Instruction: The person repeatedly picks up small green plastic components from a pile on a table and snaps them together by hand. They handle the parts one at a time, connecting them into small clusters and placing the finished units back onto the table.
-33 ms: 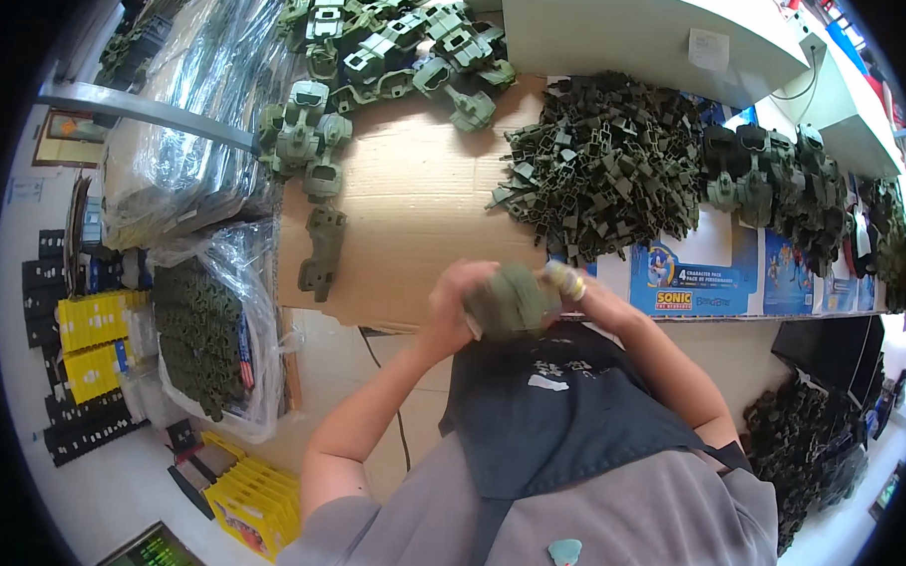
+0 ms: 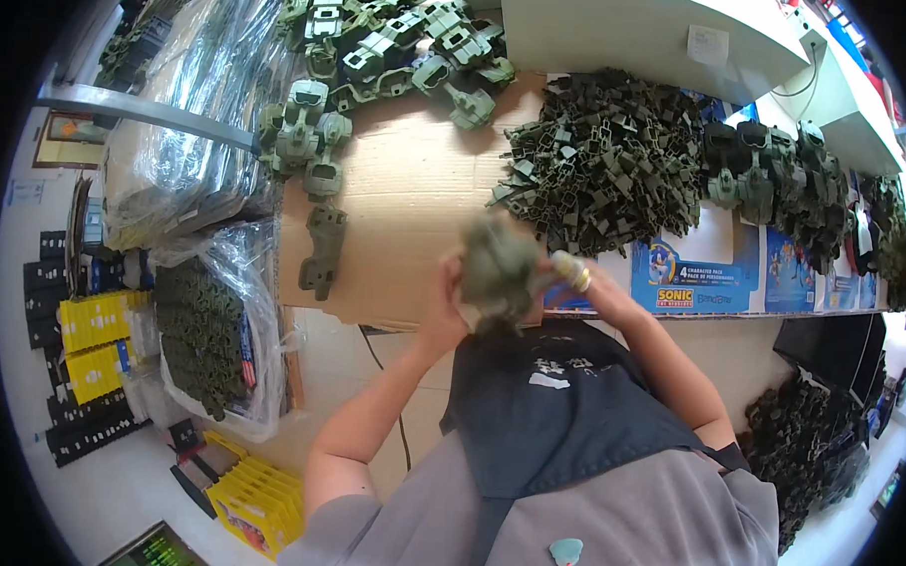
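In front of my apron I hold up an olive-green moulded plastic part (image 2: 499, 270), blurred by motion. My left hand (image 2: 446, 301) grips its left side, with the fingers partly behind it. My right hand (image 2: 585, 280) is closed at its right side, and pale yellow-and-white wraps (image 2: 571, 271) cover some fingers. What the right fingertips pinch is too smeared to tell apart from the part. Beyond my hands, a heap of small dark-green plastic pieces (image 2: 617, 159) lies on the table. One similar larger green part (image 2: 322, 254) lies near the cardboard's left edge.
Brown cardboard (image 2: 407, 182) covers the table's left half. Several assembled green parts (image 2: 381, 51) crowd its far side, and more stand in a row (image 2: 756, 169) at right. A metal rail (image 2: 149, 118) and plastic-wrapped stacks (image 2: 205, 95) are at left. A pale machine housing (image 2: 631, 35) borders the back.
The green part has turned in my hands and moved slightly up and left, showing a taller side. My right hand stays beside it.
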`<act>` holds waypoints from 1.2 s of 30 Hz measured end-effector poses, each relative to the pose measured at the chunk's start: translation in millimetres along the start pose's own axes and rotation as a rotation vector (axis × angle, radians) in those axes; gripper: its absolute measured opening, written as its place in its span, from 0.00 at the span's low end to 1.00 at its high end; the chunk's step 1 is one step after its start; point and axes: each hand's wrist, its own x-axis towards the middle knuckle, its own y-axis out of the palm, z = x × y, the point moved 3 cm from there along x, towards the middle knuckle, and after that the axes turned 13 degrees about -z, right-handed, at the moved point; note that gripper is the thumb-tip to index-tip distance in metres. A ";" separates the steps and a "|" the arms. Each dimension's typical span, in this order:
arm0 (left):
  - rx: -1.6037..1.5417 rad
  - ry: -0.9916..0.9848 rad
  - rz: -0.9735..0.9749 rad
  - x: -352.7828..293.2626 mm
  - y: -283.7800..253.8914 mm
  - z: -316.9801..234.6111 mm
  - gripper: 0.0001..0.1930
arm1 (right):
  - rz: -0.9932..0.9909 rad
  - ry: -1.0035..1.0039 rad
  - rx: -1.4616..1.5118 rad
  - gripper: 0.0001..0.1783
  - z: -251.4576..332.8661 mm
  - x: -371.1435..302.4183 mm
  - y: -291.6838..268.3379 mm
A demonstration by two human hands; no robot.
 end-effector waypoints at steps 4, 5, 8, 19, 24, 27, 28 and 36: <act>-0.593 -0.785 -0.217 -10.6 12.1 23.8 0.21 | -0.115 -0.270 -0.106 0.32 1.0 -9.9 12.0; -0.662 -0.818 -0.226 -12.0 14.8 28.1 0.22 | -0.049 -0.241 -0.056 0.31 -0.2 -12.3 16.7; -0.577 -0.691 -0.222 -11.2 20.4 26.0 0.25 | -0.044 0.006 0.275 0.38 3.5 -17.1 26.0; 0.156 -0.476 0.439 11.5 6.8 14.4 0.26 | -0.242 -1.092 -1.546 0.34 55.8 -16.1 41.0; -0.809 -0.987 0.310 17.1 -15.8 3.3 0.35 | -0.093 -0.656 -1.165 0.43 48.2 -5.8 30.9; -0.979 -0.797 0.024 -15.5 -6.5 14.8 0.40 | -0.415 -0.408 -0.666 0.50 9.2 9.1 24.6; -0.897 -0.629 -0.039 -23.9 2.5 18.8 0.41 | -0.442 -0.445 -0.647 0.50 7.4 13.2 33.1; -0.073 -0.648 -0.160 -30.8 12.0 34.1 0.52 | -0.293 -0.327 -0.384 0.50 -21.1 39.4 43.0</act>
